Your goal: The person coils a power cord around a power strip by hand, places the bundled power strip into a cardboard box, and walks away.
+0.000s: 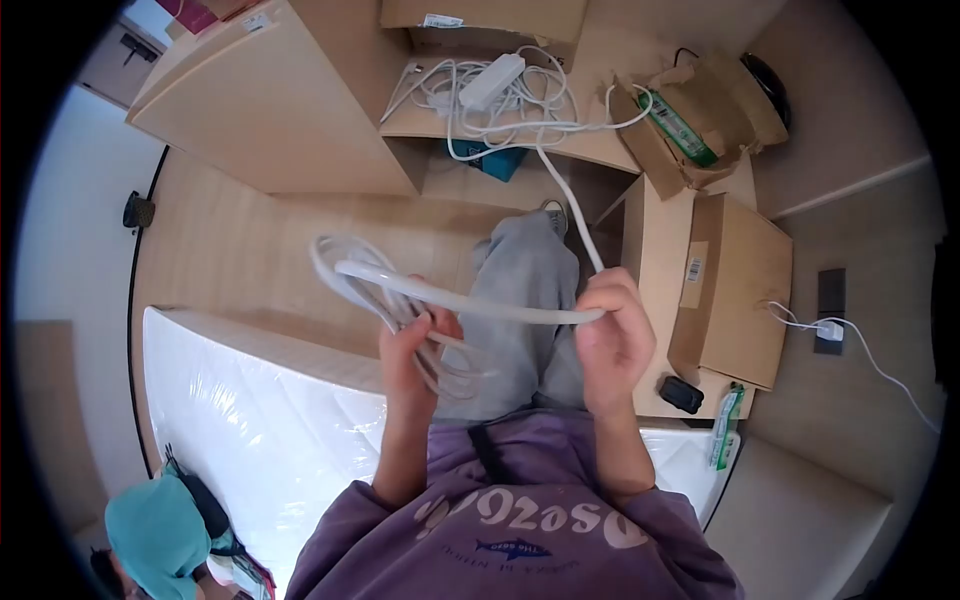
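A white cable [470,303] runs in a stretch between my two hands, above my lap. My left hand [412,350] is closed around several loops of it, which stick out on both sides of the fingers. Pinched in my right hand [612,335] is the same cable, and from there it leads up to the shelf. On that shelf lie a white power strip [493,82] and a tangle of white cord. Where the cable joins the heap is hard to make out.
An open cardboard box [655,150] holding a green package [680,128] stands right of the tangle. Below it is another cardboard box [740,290]. A white plug [828,330] sits in the wall socket. Behind my left arm lies a plastic-wrapped mattress [250,420].
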The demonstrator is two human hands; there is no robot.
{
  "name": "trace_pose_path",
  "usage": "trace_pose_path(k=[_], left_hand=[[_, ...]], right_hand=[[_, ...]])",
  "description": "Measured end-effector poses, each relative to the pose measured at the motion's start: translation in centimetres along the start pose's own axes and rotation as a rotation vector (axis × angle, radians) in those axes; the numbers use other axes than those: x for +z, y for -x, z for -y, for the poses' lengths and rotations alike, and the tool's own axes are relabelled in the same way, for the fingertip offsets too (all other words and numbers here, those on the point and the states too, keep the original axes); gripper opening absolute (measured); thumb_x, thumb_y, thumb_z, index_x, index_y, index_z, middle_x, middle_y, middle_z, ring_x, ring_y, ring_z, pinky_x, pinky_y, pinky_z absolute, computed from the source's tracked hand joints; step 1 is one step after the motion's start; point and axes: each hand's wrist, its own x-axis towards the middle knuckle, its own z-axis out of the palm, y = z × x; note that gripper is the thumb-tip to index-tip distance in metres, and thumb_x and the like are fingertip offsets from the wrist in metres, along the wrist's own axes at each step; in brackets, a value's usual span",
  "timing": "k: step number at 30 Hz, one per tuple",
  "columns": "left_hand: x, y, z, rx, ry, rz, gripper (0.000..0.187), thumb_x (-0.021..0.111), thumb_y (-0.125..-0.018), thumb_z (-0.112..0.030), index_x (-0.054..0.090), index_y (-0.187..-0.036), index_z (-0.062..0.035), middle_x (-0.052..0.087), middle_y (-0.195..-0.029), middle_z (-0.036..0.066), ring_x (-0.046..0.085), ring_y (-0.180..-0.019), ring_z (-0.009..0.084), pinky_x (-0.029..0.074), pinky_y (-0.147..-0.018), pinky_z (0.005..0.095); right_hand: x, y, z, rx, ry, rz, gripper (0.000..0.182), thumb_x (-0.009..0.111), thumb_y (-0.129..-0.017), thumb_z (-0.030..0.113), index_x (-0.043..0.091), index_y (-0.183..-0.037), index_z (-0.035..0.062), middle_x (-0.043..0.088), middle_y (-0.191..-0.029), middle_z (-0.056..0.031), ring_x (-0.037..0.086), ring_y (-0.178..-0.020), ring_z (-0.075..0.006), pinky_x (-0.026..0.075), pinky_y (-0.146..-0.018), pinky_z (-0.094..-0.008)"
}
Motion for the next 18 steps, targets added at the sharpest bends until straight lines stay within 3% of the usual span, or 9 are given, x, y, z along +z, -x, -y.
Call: trace_pose_path(k=[2, 5, 6, 9, 10, 13, 14, 18], left_hand=[[0.6, 0.1, 0.5, -0.1, 0.036, -0.023, 0.04, 0.06, -0.079, -0.018, 0.043, -0.112, -0.0044, 0.052, -0.078, 0.006, 0.051, -0.072, 0.0132, 0.042, -0.067, 0.0281], [0.1, -0.3, 2.6, -0.049, -0.187, 0.049, 0.039, 0.058, -0.078, -0.016, 0.045, -0.111, -0.0023, 0.052, -0.078, 0.006, 0.052, -0.072, 0.0139, 0.042, -0.066, 0.0273], [0.6, -0.1, 2.2, -0.041, -0.167, 0.081, 0.041, 0.057, -0.075, -0.013, 0.047, -0.112, -0.0002, 0.053, -0.079, 0.008, 0.052, -0.072, 0.0148, 0.042, -0.066, 0.0275], [0.6, -0.3, 1.9, -0.113, -0.138, 0.143, 0.048, 0.057, -0.072, -0.009, 0.047, -0.118, 0.0014, 0.056, -0.088, 0.01, 0.054, -0.081, 0.0172, 0.045, -0.068, 0.0291], [0.7, -0.3, 1.8, -0.115, -0.118, 0.129, 0.049, 0.055, -0.072, -0.006, 0.047, -0.119, 0.001, 0.056, -0.093, 0.011, 0.054, -0.087, 0.0175, 0.045, -0.071, 0.0285], [1.1, -0.4, 2.0, -0.115, -0.049, 0.107, 0.052, 0.053, -0.071, 0.001, 0.047, -0.123, 0.0002, 0.056, -0.108, 0.011, 0.052, -0.101, 0.0188, 0.047, -0.077, 0.0284], [0.8, -0.5, 2.3, -0.104, -0.029, 0.103, 0.052, 0.052, -0.071, 0.001, 0.047, -0.123, 0.0003, 0.055, -0.112, 0.011, 0.052, -0.104, 0.0196, 0.048, -0.077, 0.0294], [-0.2, -1.0, 2.4, -0.085, -0.124, -0.006, 0.053, 0.051, -0.07, 0.003, 0.047, -0.123, 0.0006, 0.055, -0.117, 0.012, 0.051, -0.112, 0.0226, 0.048, -0.082, 0.0332]], right_hand=[[1.0, -0.1, 0.4, 0.002, -0.091, 0.048, 0.016, 0.063, -0.081, 0.007, 0.062, -0.096, 0.0023, 0.054, -0.085, -0.0068, 0.046, -0.071, -0.0151, 0.035, -0.057, -0.0221], [1.2, 1.1, -1.9, 0.077, 0.09, 0.131, 0.011, 0.061, -0.083, 0.004, 0.063, -0.092, 0.0002, 0.055, -0.079, -0.004, 0.044, -0.061, -0.0107, 0.032, -0.053, -0.0207], [2.1, 1.6, -2.1, 0.204, -0.002, 0.006, 0.011, 0.062, -0.086, 0.008, 0.065, -0.092, -0.0011, 0.055, -0.073, -0.0016, 0.04, -0.056, -0.005, 0.031, -0.051, -0.0193], [1.8, 1.1, -2.7, 0.434, -0.034, -0.169, 0.016, 0.062, -0.089, 0.013, 0.067, -0.094, -0.0012, 0.056, -0.07, -0.0012, 0.038, -0.057, -0.0013, 0.029, -0.049, -0.0173], [1.4, 1.3, -3.3, 0.453, -0.009, -0.128, 0.019, 0.062, -0.091, 0.016, 0.067, -0.096, -0.0014, 0.055, -0.065, -0.0012, 0.039, -0.057, -0.0003, 0.029, -0.049, -0.0171], [1.7, 1.6, -3.3, 0.449, 0.229, 0.069, 0.02, 0.06, -0.091, 0.016, 0.066, -0.097, -0.0022, 0.056, -0.064, -0.0038, 0.041, -0.057, -0.0017, 0.033, -0.048, -0.0197], [2.3, 1.6, -3.2, 0.35, 0.265, 0.094, 0.016, 0.06, -0.091, 0.013, 0.065, -0.095, -0.0025, 0.049, -0.061, 0.0001, 0.04, -0.053, -0.0057, 0.031, -0.047, -0.022], [3.3, 2.0, -3.6, 0.26, 0.368, 0.23, 0.016, 0.06, -0.09, 0.012, 0.064, -0.096, -0.0024, 0.052, -0.063, -0.0125, 0.041, -0.05, -0.0134, 0.035, -0.047, -0.0261]])
